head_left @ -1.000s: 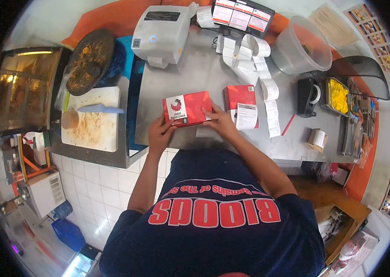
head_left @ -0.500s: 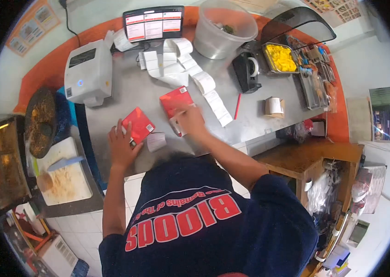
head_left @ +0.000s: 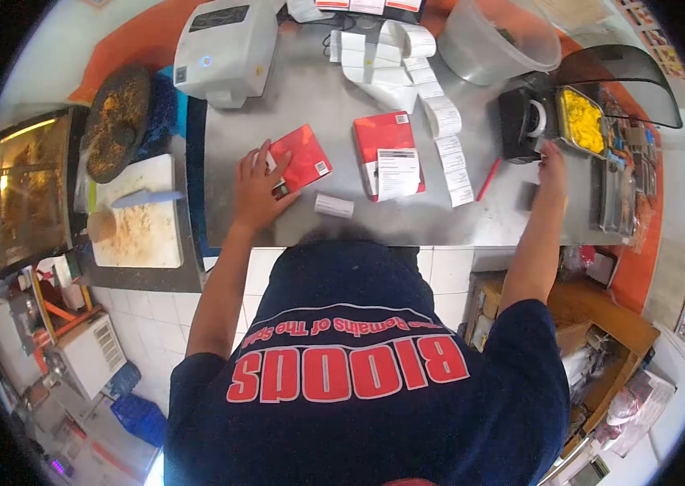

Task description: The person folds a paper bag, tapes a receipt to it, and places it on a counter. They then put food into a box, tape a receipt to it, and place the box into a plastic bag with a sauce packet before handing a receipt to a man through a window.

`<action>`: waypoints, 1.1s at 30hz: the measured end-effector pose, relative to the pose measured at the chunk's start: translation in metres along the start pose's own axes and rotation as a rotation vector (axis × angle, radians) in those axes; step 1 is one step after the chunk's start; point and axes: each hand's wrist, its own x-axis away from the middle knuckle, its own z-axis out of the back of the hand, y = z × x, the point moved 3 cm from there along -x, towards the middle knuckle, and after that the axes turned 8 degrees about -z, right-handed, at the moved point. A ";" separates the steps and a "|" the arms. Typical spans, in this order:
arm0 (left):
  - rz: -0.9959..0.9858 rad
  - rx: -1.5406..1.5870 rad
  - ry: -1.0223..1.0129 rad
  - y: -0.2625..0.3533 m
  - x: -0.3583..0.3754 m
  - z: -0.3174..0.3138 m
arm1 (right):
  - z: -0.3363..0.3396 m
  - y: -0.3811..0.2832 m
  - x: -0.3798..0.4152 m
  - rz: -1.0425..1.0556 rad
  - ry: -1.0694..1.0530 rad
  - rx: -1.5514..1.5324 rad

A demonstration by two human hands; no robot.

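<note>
A red box lies tilted on the steel table, with my left hand resting on its left edge, fingers spread. To its right is a second red box, with a printed white slip on its lower part. My right hand is beside the front end of a black tape dispenser. Its fingers are drawn together; whatever is between them is too small to make out. A loose white label lies near the table's front edge. Left of my right hand lies a red pen.
A long strip of printed labels trails across the steel table. Behind it are a white label printer and a clear bucket. A tray of yellow food stands right. Left is a cutting board with a knife.
My right hand has left the second red box and moved right to the tape dispenser. A white slip now shows on that box. My left hand stays on the first box. The camera view has shifted.
</note>
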 end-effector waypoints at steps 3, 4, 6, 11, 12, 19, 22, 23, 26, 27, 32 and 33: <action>0.022 0.012 -0.002 0.002 -0.005 0.004 | 0.014 0.013 0.037 -0.088 0.047 -0.124; 0.034 0.025 -0.003 0.002 -0.006 0.006 | 0.014 0.021 0.045 -0.203 0.073 -0.105; 0.053 0.041 -0.015 0.001 -0.007 0.006 | 0.002 0.050 0.026 -0.274 0.041 -0.138; 0.085 0.186 -0.075 -0.011 -0.005 -0.002 | 0.017 0.100 -0.045 0.120 0.115 0.944; 0.107 0.195 -0.059 -0.011 -0.004 0.001 | 0.031 0.150 -0.105 0.020 0.052 0.877; 0.245 0.222 -0.002 0.023 -0.029 0.050 | -0.179 -0.027 0.290 0.332 -0.434 0.221; 0.282 0.196 0.089 0.049 -0.040 0.063 | -0.265 -0.037 0.410 0.350 -0.838 0.171; 0.279 0.198 0.095 0.056 -0.043 0.066 | -0.289 -0.026 0.427 0.457 -0.778 0.132; 0.348 0.224 0.138 0.066 -0.046 0.077 | -0.314 -0.004 0.438 0.565 -0.627 0.232; 0.364 0.246 0.148 0.067 -0.044 0.082 | -0.316 -0.002 0.439 0.622 -0.547 0.288; 0.554 0.680 0.134 0.050 -0.023 0.081 | -0.307 -0.003 0.442 0.507 -0.546 0.298; 0.623 0.910 0.175 0.045 -0.018 0.077 | -0.306 0.005 0.434 0.471 -0.560 0.334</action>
